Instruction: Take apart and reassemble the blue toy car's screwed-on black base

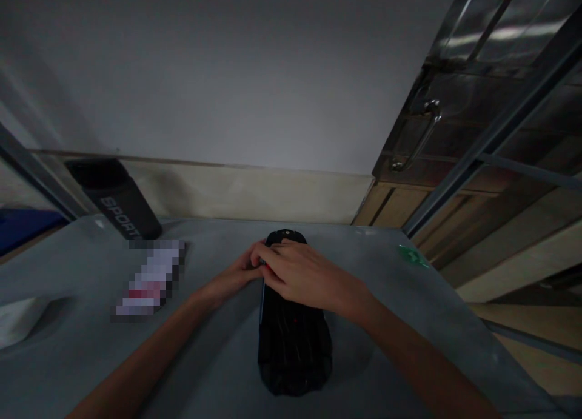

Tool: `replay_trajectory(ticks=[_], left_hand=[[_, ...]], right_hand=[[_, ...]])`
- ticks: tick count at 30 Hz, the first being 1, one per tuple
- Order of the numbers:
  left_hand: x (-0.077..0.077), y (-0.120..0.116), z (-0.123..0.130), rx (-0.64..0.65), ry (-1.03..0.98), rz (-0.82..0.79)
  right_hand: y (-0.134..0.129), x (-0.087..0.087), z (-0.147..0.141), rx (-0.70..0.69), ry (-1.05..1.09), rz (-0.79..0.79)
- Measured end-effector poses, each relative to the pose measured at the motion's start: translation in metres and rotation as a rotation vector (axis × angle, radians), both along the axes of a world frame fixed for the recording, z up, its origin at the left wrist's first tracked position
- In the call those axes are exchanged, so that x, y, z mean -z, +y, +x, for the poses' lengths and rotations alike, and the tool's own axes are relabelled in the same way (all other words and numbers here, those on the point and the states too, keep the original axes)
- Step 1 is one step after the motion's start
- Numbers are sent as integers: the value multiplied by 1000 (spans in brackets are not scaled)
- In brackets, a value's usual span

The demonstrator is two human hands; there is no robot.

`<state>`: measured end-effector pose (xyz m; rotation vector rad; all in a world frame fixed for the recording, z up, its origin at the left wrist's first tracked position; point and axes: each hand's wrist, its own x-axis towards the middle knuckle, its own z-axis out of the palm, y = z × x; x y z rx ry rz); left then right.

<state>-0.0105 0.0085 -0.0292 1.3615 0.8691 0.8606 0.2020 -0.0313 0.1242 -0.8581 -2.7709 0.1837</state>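
A long black object shaped like a toy car (294, 346) lies on the grey table, its wider end toward me. My left hand (239, 272) is at its left edge, fingers closed against the far half. Across the top of that half reaches my right hand (307, 276), its fingers bent and meeting the left fingertips. A small red spot (267, 265) shows between the fingers; what it belongs to is hidden. The rounded far end sticks out beyond both hands.
On the left, a dark bottle marked SPORT (120, 201) stands behind a blurred-out flat item (152, 279). A white object (20, 322) sits at the left edge, and a green wrapper (413, 256) lies far right. Metal frame bars (491, 137) rise at the right; a wall is behind.
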Motion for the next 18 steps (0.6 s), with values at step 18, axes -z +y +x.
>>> replay_trajectory(ticks=[18], left_hand=[[0, 0, 3, -23, -98, -27]], right_hand=[[7, 2, 5, -31, 94, -78]])
